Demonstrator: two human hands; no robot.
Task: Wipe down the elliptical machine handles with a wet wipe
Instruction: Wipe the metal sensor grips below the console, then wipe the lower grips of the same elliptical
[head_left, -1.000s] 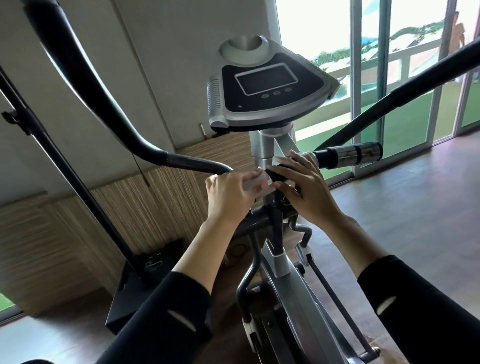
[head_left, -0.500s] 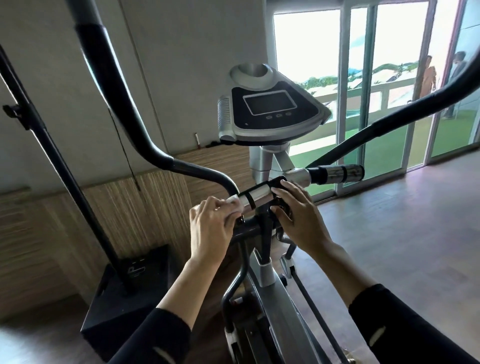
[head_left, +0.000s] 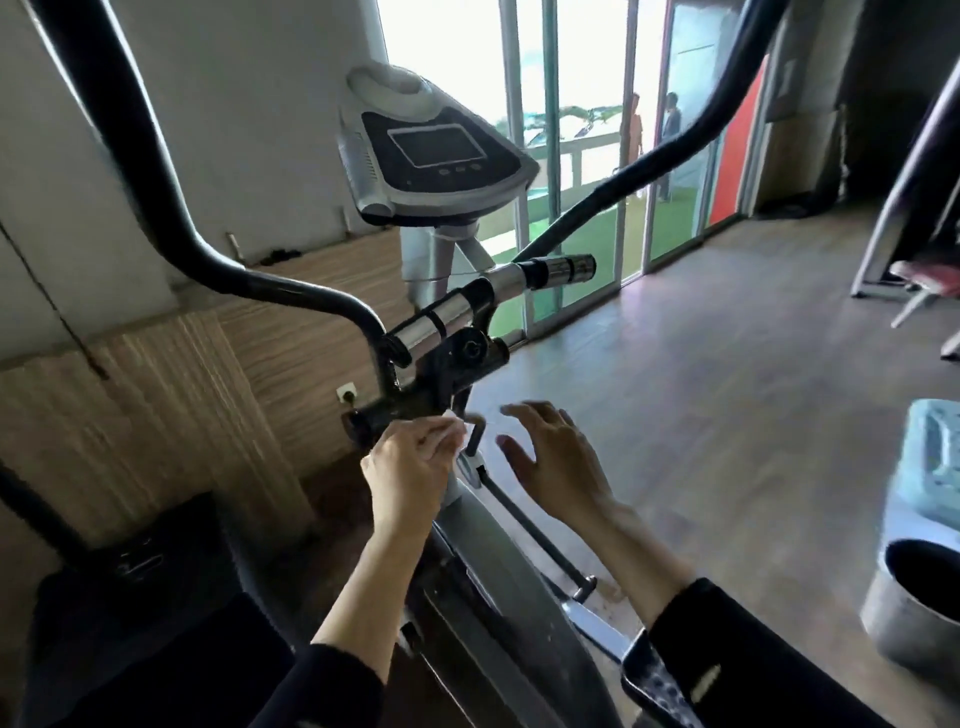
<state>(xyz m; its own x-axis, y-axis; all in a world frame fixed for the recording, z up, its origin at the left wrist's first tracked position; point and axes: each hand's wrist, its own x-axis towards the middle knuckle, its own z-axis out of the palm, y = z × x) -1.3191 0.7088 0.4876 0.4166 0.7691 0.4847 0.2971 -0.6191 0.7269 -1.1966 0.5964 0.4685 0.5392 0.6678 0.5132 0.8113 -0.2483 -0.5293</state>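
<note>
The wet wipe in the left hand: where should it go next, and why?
Probably raise the left hand and bring the wet wipe up onto the chrome handle, then rub along it. The wipe is pinched low, beneath the black clamp, not on the chrome. The right hand hovers open and holds nothing, so it could steady the bar.

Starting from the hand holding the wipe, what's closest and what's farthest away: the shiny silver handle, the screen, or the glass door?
1. The shiny silver handle, just above the left hand that pinches the wipe.
2. The screen, higher up on the post.
3. The glass door, far back behind the machine.
</note>
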